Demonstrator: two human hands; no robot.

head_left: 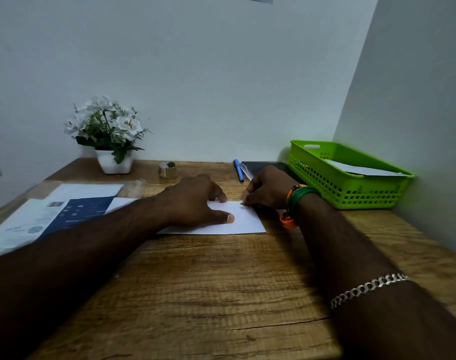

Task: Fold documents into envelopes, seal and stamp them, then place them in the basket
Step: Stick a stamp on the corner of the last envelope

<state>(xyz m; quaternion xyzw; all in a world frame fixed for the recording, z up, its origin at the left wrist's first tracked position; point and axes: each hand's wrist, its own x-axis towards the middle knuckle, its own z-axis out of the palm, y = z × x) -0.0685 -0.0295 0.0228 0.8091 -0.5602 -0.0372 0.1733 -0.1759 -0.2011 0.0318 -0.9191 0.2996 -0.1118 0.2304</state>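
A white envelope (243, 221) lies flat on the wooden desk (221, 281) at the middle. My left hand (195, 201) rests on it, fingers spread and pressing it down. My right hand (267, 187) is at the envelope's top right corner, fingers curled and pinching something small there, too small to name. The green basket (344, 193) stands at the right, with a white envelope (362, 169) lying inside.
A stack of documents (52, 216) lies at the left. A blue pen (238, 169), a dark sheet holder (263, 166), a small stamp-like object (167, 169) and a white flower pot (114, 162) stand along the back wall.
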